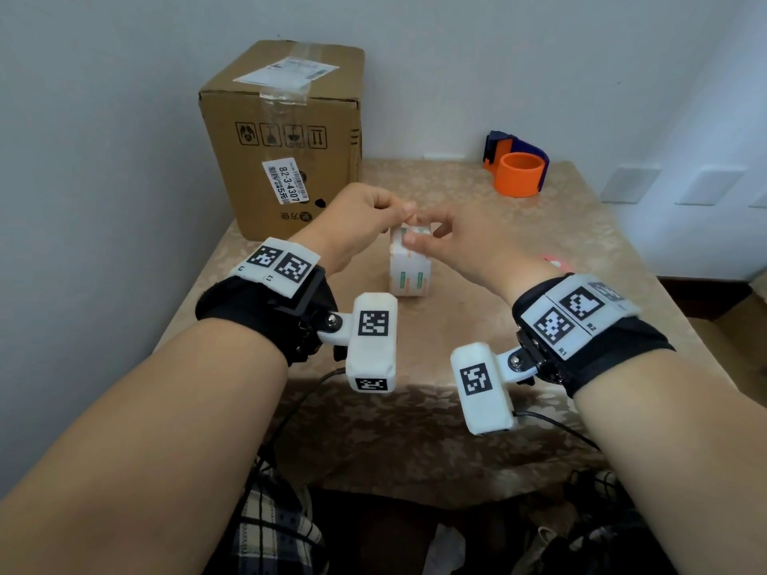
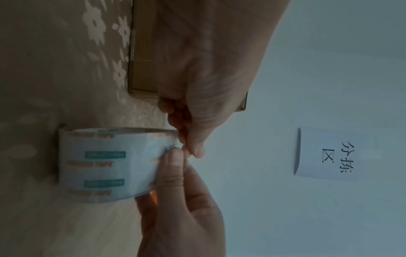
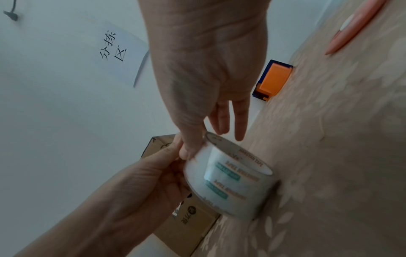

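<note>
Left hand (image 1: pixel 362 217) pinching packing tape roll (image 1: pixel 409 271) top | right hand (image 1: pixel 456 242) clamping it | risk: sliver tear, tipping from skewed pull

Print on the box, the wall sign, the tape and a wrist band

The cardboard box (image 1: pixel 290 130) carries a white sticker (image 1: pixel 286 182) reading "82-3-4307" and "5元" beside a barcode. A row of four handling pictograms (image 1: pixel 281 135) is printed above the sticker. The shipping label (image 1: pixel 286 70) on the box top is too small to read. The paper sign (image 2: pixel 329 154) on the wall reads "分拣区". The tape roll (image 3: pixel 230 177) shows "TAPE" on its core, and the word before it is blurred. The right wrist band (image 1: pixel 581 313) has coded squares marked "R1" and "R2".
</note>
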`<state>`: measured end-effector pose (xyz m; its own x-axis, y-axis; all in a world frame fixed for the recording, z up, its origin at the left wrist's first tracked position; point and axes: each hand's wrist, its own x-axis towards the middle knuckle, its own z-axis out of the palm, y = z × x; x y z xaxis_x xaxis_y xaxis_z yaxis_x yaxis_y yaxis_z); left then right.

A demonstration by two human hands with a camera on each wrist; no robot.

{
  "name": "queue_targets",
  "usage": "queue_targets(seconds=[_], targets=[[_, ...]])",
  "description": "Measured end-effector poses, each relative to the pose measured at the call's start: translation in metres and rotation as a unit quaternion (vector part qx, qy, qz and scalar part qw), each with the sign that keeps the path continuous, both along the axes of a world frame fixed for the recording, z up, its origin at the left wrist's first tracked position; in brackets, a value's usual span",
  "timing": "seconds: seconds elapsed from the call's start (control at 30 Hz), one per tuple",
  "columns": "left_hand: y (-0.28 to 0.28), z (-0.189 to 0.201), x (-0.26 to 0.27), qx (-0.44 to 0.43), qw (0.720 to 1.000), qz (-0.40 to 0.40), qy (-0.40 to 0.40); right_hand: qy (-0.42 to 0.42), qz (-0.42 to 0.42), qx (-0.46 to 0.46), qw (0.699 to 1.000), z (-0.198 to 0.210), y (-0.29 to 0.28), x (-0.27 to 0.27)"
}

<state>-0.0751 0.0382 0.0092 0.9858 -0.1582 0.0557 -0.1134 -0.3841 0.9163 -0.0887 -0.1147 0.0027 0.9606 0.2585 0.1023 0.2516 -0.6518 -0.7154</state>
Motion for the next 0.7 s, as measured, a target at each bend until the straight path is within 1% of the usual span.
queue_targets(seconds=[0.07, 0.13, 0.23, 0.37, 0.5, 0.6, 0.63, 0.7], targets=[[-0.0003, 0.0004, 0.0017, -0.007, 1.0, 0.012, -0.016, -0.029, 0.002, -0.027, 0.999, -0.0021, 0.0031, 0.002], [-0.001, 0.0003, 0.0033, -0.018, 0.999, 0.03, -0.025, -0.052, -0.017, -0.025, 0.998, -0.0015, 0.0052, 0.0028], [-0.0001, 0.0015, 0.0033, -0.03, 0.999, 0.032, 0.002, -0.079, -0.046, -0.01, 0.996, 0.0002, 0.0037, 0.0046], [0.0035, 0.0002, 0.001, -0.018, 1.0, 0.017, -0.005, -0.076, -0.044, 0.035, 0.996, -0.0003, 0.003, 0.0055], [0.0068, -0.0021, 0.001, -0.032, 0.999, 0.014, -0.009, -0.084, -0.026, 0.038, 0.995, -0.0028, 0.0036, 0.0053], [0.0061, -0.0055, 0.0009, -0.04, 0.999, 0.02, -0.026, -0.079, -0.022, 0.088, 0.993, -0.0056, 0.0029, 0.0074], [0.0053, -0.0064, 0.0007, -0.043, 0.998, 0.025, -0.032, -0.078, -0.019, 0.081, 0.993, -0.0058, 0.0025, 0.0082], [0.0045, -0.007, 0.0, -0.047, 0.998, 0.026, -0.043, -0.087, -0.011, 0.034, 0.996, -0.0046, 0.0012, 0.0097]])
